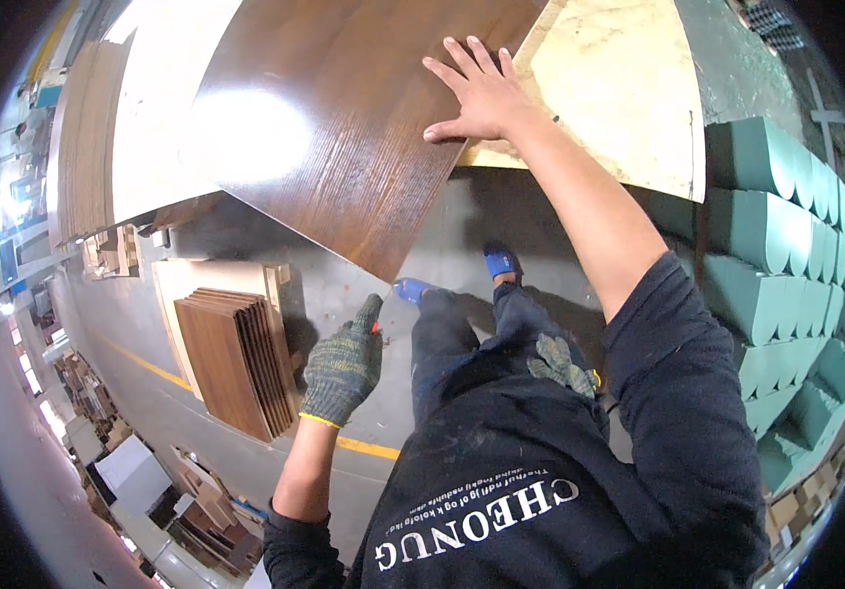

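Observation:
A dark brown wood-grain panel [344, 147] lies tilted across the worktable, its near corner sticking out past the table edge. My bare right hand [481, 98] rests flat on the panel's right edge with the fingers spread. My left hand [344, 363], in a grey-green knitted glove with a yellow cuff, is closed below the near corner, its forefinger pointing up towards that corner. A small orange-red bit shows at the glove's thumb side; the rest of what it holds is hidden.
Brown panels [236, 363] stand stacked on a pallet at left. Thin boards [89, 137] are piled at the far left. The worktable has a pale, stained top [629, 88]. Green wrapped packs [761, 226] are stacked at right. A spare glove [562, 365] hangs at my waist.

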{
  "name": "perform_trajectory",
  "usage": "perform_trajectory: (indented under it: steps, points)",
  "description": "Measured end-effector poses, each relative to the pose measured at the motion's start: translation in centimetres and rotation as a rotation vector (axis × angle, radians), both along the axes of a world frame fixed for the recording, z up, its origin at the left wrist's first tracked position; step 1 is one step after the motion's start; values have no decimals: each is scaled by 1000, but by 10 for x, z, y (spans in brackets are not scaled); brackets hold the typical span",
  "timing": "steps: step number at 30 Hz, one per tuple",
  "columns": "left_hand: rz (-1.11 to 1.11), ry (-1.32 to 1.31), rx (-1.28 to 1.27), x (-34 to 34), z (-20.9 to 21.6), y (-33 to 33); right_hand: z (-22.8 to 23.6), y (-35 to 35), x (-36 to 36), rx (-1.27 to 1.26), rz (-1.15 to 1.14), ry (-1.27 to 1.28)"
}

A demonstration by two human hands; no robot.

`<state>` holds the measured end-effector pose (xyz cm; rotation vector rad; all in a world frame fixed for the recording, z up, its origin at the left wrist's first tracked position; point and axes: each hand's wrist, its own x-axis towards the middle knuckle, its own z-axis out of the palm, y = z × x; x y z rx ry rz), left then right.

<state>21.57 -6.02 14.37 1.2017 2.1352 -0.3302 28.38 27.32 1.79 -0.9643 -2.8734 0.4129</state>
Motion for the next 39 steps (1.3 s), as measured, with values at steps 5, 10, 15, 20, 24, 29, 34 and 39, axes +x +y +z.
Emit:
perform_trajectory:
  steps: [5,10,15,20,24,29,34,39]
  points:
    - [-104,63,-19,-3,2,11,3,1,0,-40,-36,-9]
    - [-114,84,-60,-4,5,5,8,-1,0,-105,-26,-24]
    - [-132,146,-40,1,5,0,11,-2,0,-114,-24,-32]
    - [-141,196,-53,6,-6,-1,12,-1,-1,-107,-41,-66]
    - [-107,180,-33,7,-10,1,11,-3,-3,-98,-56,-76]
    - [-38,141,-70,7,-15,3,12,-3,-3,-92,-55,-87]
    - [-22,125,-93,7,-18,5,12,-4,-3,-92,-59,-90]
    - [-72,156,-72,6,-23,3,9,-4,-2,-94,-60,-66]
